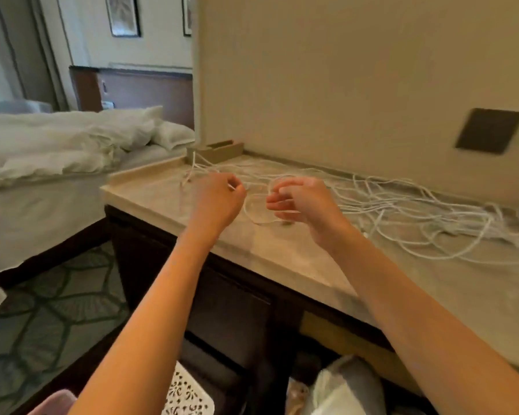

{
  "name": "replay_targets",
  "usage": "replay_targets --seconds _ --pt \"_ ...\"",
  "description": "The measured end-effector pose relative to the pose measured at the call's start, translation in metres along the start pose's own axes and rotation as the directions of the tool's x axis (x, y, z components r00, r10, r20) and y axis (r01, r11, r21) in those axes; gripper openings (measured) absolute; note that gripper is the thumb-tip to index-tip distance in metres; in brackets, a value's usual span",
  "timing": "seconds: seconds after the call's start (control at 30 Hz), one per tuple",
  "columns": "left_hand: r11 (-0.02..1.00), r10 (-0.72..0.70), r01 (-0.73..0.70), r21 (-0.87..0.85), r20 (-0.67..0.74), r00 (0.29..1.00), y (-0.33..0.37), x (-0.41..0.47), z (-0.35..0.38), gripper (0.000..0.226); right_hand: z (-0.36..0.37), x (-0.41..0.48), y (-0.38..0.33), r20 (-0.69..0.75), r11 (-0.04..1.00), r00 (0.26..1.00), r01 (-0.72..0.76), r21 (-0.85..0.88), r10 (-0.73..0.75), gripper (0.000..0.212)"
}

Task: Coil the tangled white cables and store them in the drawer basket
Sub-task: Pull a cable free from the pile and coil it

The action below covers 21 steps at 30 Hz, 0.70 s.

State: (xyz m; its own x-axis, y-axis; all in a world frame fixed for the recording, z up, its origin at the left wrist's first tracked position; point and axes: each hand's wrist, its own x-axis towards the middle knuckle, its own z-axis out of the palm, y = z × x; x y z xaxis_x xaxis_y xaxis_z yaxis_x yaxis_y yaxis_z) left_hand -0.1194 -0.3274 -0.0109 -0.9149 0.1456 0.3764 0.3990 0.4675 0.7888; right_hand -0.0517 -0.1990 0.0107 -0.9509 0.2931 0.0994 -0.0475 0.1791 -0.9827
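Tangled white cables (402, 211) sprawl across the beige marble countertop (168, 202), thickest toward the right. My left hand (216, 196) hovers above the counter's left part with its fingers curled, pinching a cable strand at the fingertips. My right hand (300, 202) is beside it, fingers bent around a loop of the same cable. A slack loop (252, 215) hangs between the two hands down to the counter. Below the counter, a white perforated basket (189, 393) shows at the bottom edge, partly hidden by my left arm.
A small beige holder (219, 151) stands at the counter's back left corner against the wall. A bed with rumpled white bedding (57, 139) lies to the left. Dark drawers (228, 310) sit under the counter. A white bag (342, 387) is at the bottom right.
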Motion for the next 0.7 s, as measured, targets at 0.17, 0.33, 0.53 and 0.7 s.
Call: replay_targets --seconds 0.17,0.33,0.53,0.7 --pt "0.99 0.131 -0.139 0.028 0.195 0.972 0.078 -0.01 0.082 0.011 -0.101 -0.017 0.001 -0.188 1.0 0.982 -0.002 0.012 0.004 0.021" --pt "0.962 0.25 -0.274 0.018 0.353 0.902 0.133 -0.03 0.145 0.02 -0.186 -0.042 0.007 -0.353 1.0 0.935 -0.027 0.006 0.027 0.022" --pt "0.927 0.346 -0.374 -0.023 0.439 0.829 0.186 -0.047 0.201 0.021 -0.274 -0.073 0.014 -0.521 0.984 0.852 -0.137 -0.111 0.06 0.021" --pt "0.942 0.32 -0.315 -0.112 0.579 0.75 0.198 -0.051 0.225 0.007 -0.299 -0.08 0.037 -0.493 0.936 0.852 -0.3 -0.182 0.177 0.019"
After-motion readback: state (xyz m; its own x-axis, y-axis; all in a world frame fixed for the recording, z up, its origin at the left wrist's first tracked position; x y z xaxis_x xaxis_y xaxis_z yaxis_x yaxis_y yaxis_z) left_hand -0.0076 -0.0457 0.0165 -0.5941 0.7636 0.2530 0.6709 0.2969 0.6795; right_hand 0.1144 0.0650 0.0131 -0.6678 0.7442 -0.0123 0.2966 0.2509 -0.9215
